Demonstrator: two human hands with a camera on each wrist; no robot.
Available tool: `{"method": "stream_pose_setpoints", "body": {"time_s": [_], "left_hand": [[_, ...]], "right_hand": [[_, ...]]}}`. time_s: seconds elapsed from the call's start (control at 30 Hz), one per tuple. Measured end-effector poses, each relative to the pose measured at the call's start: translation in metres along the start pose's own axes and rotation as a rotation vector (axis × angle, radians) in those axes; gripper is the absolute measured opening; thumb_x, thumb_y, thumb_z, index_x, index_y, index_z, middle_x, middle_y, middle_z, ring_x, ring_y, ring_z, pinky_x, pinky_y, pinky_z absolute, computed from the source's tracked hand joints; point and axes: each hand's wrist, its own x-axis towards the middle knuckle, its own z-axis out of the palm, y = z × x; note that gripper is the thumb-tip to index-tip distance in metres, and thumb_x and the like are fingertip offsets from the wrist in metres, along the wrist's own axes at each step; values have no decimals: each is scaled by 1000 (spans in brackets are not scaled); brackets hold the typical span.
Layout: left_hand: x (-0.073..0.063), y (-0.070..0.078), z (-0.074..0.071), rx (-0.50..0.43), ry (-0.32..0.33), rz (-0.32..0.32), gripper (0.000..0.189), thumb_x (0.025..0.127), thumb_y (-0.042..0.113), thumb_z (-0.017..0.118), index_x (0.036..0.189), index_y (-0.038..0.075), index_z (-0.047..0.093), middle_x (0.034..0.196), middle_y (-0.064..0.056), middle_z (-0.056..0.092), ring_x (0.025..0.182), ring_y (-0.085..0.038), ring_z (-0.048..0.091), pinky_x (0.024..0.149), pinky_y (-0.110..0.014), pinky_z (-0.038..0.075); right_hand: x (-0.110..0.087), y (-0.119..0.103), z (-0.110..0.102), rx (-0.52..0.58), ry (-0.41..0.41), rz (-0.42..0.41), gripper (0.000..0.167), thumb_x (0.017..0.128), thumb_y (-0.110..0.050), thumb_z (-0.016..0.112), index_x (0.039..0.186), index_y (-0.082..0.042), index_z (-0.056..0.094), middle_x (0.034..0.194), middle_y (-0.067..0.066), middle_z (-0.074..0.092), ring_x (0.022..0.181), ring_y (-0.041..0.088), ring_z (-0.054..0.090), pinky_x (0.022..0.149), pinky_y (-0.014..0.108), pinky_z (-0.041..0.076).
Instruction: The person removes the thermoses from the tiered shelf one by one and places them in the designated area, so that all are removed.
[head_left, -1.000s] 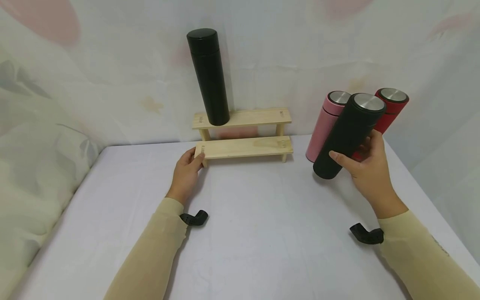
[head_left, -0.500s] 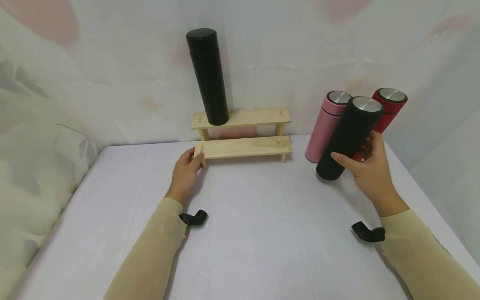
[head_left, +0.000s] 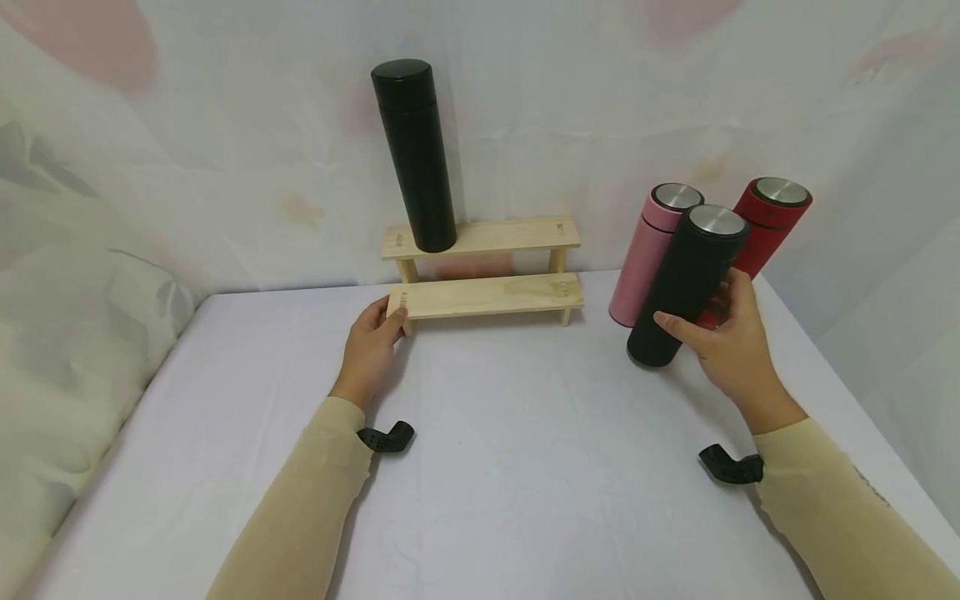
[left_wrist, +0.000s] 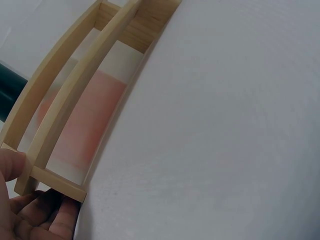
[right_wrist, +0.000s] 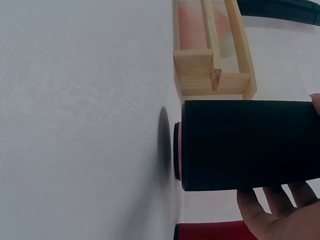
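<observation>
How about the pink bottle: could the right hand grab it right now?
Probably not: the right hand is full, holding a dark bottle that also partly covers the pink bottle in the head view.

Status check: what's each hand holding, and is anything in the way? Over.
Left hand holds left end of wooden stand. Right hand grips dark bottle, base apparently just off table. Pink bottle and red bottle close behind, possible bump.

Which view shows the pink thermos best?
The head view: the pink thermos shows from top to base, one side partly hidden by the dark thermos. The right wrist view shows only a sliver at its base; the left wrist view, none.
</observation>
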Motion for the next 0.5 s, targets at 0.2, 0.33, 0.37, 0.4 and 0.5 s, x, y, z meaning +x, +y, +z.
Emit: {"method": "stream_pose_setpoints", "body": {"time_s": [0.2,0.33,0.37,0.4,0.5], "left_hand": [[-1,1,0,-1,-4,-2,62,115,27,61,164,-4,39,156,-22,54,141,-28,56,117,-34,47],[-1,1,0,-4,-2,-6,62,115,26,61,164,-4,39,156,-22,55,141,-28,56,117,-34,47],[-1,1,0,-2,-2,-6,62,115,26,61,164,-4,39,156,-22,54,141,-28,56,117,-34,47],[0,1,0,-2,-2,-6,62,115,26,61,164,-4,39,156,-22,54,141,-28,56,117,-34,47],[0,1,0,-7,-2,-1,61,115,25,60,164,-5,39,156,-23,54,141,-29,56,117,-34,47]], "right_hand": [[-1,3,1,-12,-16,1,80,93,0,83,159,-16,40,139,-3,50,120,15,53,92,21,46],[-1,3,1,-11,-21,2,77,94,0,81,158,-15,40,138,-2,51,117,13,53,90,21,45],[-2,3,2,-15,-22,2,76,94,0,81,158,-14,40,138,-2,50,117,13,53,90,21,44],[-2,4,2,-19,-23,0,76,94,0,81,157,-14,40,138,-2,50,117,12,53,90,21,45],[-2,6,2,-24,-26,-4,76,95,-1,80,157,-14,39,139,-2,50,117,12,52,90,22,45]]}}
